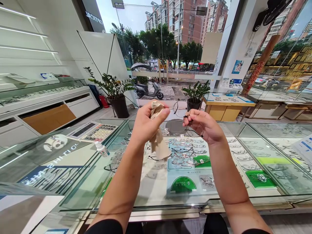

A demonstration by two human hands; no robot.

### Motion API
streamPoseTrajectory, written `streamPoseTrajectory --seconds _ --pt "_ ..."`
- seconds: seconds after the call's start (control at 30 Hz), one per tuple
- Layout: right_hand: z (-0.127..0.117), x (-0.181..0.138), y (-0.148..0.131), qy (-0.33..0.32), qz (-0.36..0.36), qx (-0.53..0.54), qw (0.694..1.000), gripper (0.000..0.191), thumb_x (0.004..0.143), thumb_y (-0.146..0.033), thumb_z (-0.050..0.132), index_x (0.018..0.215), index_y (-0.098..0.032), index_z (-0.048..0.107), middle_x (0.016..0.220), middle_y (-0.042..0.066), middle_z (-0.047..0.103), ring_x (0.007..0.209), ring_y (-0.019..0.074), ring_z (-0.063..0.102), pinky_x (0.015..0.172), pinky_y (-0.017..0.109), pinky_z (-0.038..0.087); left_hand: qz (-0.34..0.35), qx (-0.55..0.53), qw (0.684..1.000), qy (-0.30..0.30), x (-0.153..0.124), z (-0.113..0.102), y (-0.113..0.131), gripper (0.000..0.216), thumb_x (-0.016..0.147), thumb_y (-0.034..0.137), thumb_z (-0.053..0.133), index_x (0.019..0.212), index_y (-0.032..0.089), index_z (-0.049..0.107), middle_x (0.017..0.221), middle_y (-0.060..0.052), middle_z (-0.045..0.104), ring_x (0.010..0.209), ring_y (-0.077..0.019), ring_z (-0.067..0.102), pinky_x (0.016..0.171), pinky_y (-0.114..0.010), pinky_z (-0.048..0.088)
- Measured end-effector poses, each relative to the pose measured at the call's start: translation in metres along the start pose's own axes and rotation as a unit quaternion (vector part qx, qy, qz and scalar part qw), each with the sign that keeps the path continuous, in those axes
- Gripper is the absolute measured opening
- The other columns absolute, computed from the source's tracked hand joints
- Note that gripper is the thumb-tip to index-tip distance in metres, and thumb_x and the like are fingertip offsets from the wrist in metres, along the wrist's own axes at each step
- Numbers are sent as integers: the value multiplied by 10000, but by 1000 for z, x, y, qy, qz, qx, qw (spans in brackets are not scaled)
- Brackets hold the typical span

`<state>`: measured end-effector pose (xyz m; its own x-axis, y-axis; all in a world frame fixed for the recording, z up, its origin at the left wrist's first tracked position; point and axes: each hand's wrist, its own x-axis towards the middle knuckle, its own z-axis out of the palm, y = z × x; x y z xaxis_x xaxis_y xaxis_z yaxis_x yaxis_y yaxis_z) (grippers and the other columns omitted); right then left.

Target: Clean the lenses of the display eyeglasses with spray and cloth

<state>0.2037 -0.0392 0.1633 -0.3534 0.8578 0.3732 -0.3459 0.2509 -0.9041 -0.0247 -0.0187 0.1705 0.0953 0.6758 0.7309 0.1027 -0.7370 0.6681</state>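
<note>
A beige cloth (159, 143) is bunched in my left hand (148, 122), its loose end hanging below over the display case. My right hand (204, 125) pinches a thin dark-framed pair of eyeglasses (175, 107) by its middle. One round rim sticks out to the left, toward the cloth, with a small gap from my left fingers. The other part of the frame hangs in front of my right palm. Both hands are raised above a glass display case (156, 205) in which several rows of eyeglasses (182, 149) lie on pale boards.
A calculator (95, 130) and a small white bottle (101, 149) stand on the glass at left. Green cards (183, 184) lie among the frames inside. Potted plants (118, 94) stand beyond the case, before a large window. A printed sheet (303, 146) is at right.
</note>
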Motion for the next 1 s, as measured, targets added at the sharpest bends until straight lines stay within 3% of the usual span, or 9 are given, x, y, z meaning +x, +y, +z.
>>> streamPoseTrajectory --seconds 0.1,0.2,0.5,0.6,0.77,1.0 --pt "-2 -2 -3 -35 13 -9 999 236 854 -385 805 769 -202 683 791 26 692 783 168 643 813 318 529 80 69 994 -26 -1 -1 8 566 717 508 938 1181 239 755 984 -55 704 755 -169 552 662 -277 443" --pt "-2 -5 -6 -56 15 -10 998 231 855 -373 794 758 -200 677 775 27 688 758 168 630 800 322 520 131 109 984 -57 -2 -1 14 653 696 506 953 1261 255 743 1141 -92 733 952 -231 627 758 -308 482" --pt "0 -11 -12 -70 12 -42 997 211 879 -365 774 771 -201 695 756 27 679 748 170 621 782 327 517 141 121 981 -50 -6 -1 18 616 649 547 970 1153 242 789 1153 -114 754 1012 -263 648 731 -311 504" --pt "4 -14 -15 -30 -21 -83 996 284 899 -469 756 785 -211 718 809 44 690 796 192 638 831 360 541 126 102 987 -21 -8 0 21 603 614 534 993 1106 245 800 1087 -106 754 922 -243 637 703 -311 492" --pt "16 -21 -19 102 -145 -162 971 403 953 -637 627 920 -259 761 959 70 713 946 238 654 948 409 538 103 68 991 58 -12 1 22 614 599 516 1010 1101 247 779 1052 -81 715 867 -217 603 650 -296 450" --pt "26 -30 -21 138 -219 -223 940 439 839 -606 779 1138 -300 680 1045 61 665 1038 264 641 993 440 533 112 36 978 172 -19 1 26 521 728 498 950 1150 292 723 1136 -50 714 776 -173 571 593 -307 379"
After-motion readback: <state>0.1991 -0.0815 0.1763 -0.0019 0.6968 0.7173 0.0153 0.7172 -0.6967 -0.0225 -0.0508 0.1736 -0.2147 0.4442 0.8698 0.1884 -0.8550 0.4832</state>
